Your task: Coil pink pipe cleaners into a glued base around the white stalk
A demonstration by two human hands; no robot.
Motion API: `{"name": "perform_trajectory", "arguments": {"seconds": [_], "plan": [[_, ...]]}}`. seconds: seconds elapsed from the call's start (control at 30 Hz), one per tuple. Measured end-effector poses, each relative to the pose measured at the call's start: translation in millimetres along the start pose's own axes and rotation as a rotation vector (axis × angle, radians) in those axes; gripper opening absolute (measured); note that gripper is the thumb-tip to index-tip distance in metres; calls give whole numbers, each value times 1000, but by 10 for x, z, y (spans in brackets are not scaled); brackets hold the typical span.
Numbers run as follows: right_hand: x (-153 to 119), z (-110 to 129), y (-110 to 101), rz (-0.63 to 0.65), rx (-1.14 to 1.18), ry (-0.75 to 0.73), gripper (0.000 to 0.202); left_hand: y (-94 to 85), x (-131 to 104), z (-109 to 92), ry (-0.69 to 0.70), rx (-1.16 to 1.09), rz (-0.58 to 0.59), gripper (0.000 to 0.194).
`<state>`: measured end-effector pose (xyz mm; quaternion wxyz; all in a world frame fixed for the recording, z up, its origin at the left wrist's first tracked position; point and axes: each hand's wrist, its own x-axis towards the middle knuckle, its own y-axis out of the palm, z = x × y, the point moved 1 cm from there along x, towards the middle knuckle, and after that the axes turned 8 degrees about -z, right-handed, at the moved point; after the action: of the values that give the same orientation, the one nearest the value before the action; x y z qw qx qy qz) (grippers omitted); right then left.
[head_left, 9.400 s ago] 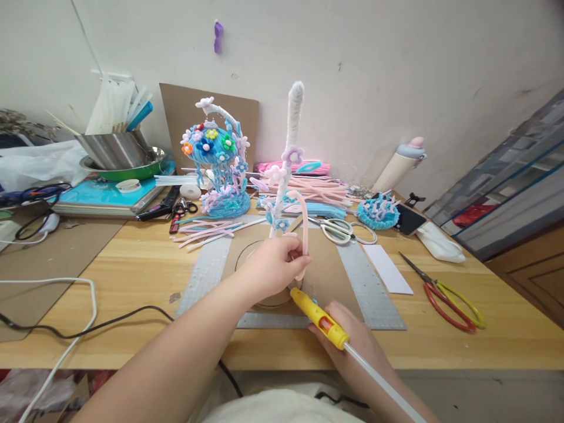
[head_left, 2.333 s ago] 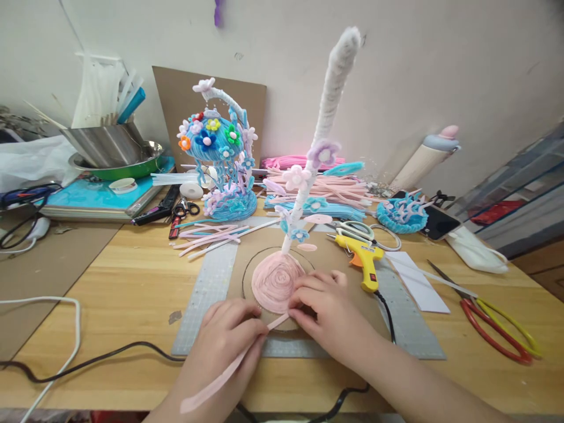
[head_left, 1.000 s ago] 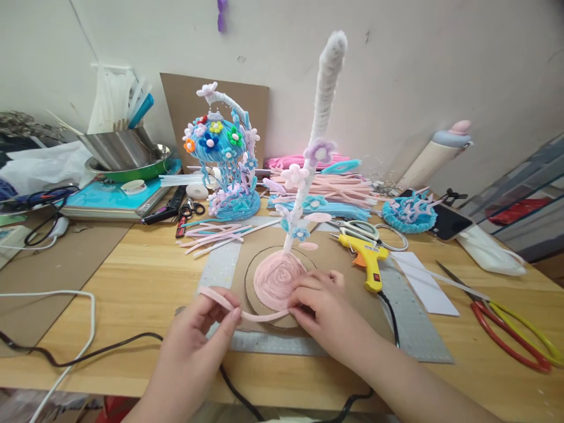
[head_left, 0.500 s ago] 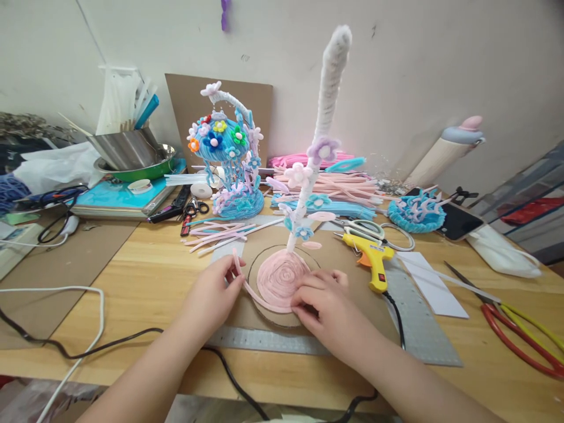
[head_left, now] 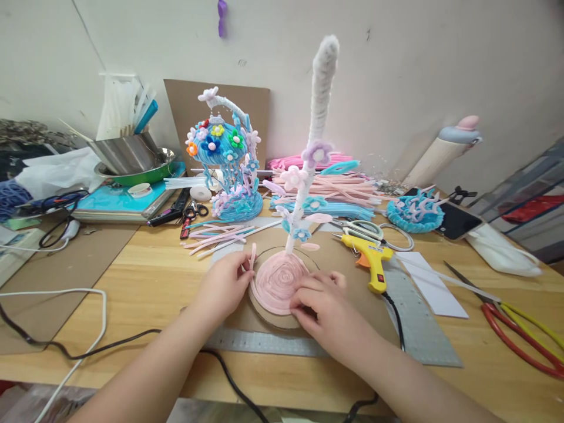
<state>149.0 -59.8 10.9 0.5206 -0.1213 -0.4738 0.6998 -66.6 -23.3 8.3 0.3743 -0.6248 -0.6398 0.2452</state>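
Note:
A pink pipe cleaner (head_left: 252, 258) is pinched in my left hand (head_left: 229, 285), its tip sticking up past the fingers. Its lower part curves along the left edge of a flat pink spiral coil (head_left: 275, 285). That coil lies on a cardboard disc (head_left: 268, 318). At the coil's right edge, my right hand (head_left: 321, 302) is closed, fingertips and thumb gripping its rim and partly hiding it. From the back of the coil rises a white wrapped stem (head_left: 319, 103), leaning slightly right, with a purple flower (head_left: 317, 154) and other small flowers and leaves.
Right of the disc lie a yellow glue gun (head_left: 370, 258), white-handled scissors (head_left: 361, 229) and red-and-yellow scissors (head_left: 506, 314). Bundled pipe cleaners (head_left: 326, 188) lie behind the stem. A blue flowered jellyfish-like piece (head_left: 220, 144) stands back left. A black cord (head_left: 229, 376) crosses the front.
My left hand has moved slightly right and drawn the pink pipe cleaner against the coil's left side, where it hung apart before. The right hand stays at the coil's edge.

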Motion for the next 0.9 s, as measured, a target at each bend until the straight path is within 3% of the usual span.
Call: {"name": "perform_trajectory", "arguments": {"seconds": [0.4,0.53,0.73,0.9], "plan": [[-10,6,-5,5,1,4,15,132,-12,109,37,-50,-50,27],[-8,7,-8,4,-3,7,14,101,-42,98,39,-35,-39,9],[-8,11,3,4,-7,13,15,4,-134,12,142,-49,23,16],[-5,12,3,-3,-9,11,15,12,-227,28,219,38,-33,17]]}}
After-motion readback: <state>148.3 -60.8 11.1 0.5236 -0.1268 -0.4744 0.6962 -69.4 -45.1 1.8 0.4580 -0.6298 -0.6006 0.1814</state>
